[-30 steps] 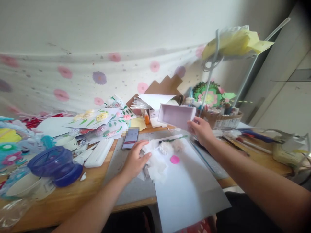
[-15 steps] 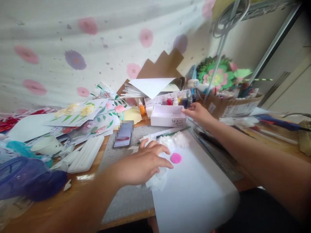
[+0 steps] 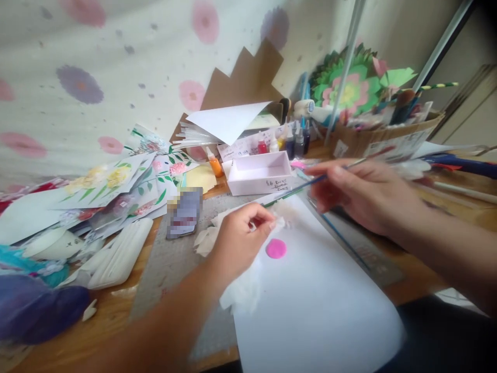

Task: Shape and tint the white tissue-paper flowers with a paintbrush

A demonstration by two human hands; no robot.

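My left hand [image 3: 244, 235] is closed in a pinch on a wisp of white cotton [image 3: 278, 223], just above the white paper sheet [image 3: 310, 300]. Close by its fingertips, a round pink disc [image 3: 276, 248] lies flat on the paper. My right hand [image 3: 349, 194] is raised over the paper's far right side, its fingers closed around a thin blue-handled paintbrush [image 3: 316, 180]. The brush lies slanted in the grip, its reddish end pointing up and right. Crumpled white tissue [image 3: 243, 292] lies under my left wrist.
A white open box [image 3: 260, 181] stands behind the paper, with several paint bottles [image 3: 298, 142] beyond it. A phone [image 3: 184, 213] lies on the grey mat at left. A cardboard box of tools [image 3: 388, 140] is at back right; flower papers [image 3: 112, 178] pile up left.
My right hand has left the white box and come nearer, now with a paintbrush in it. My left hand has gone from spread fingers to a pinch on the cotton. The view has shifted slightly.
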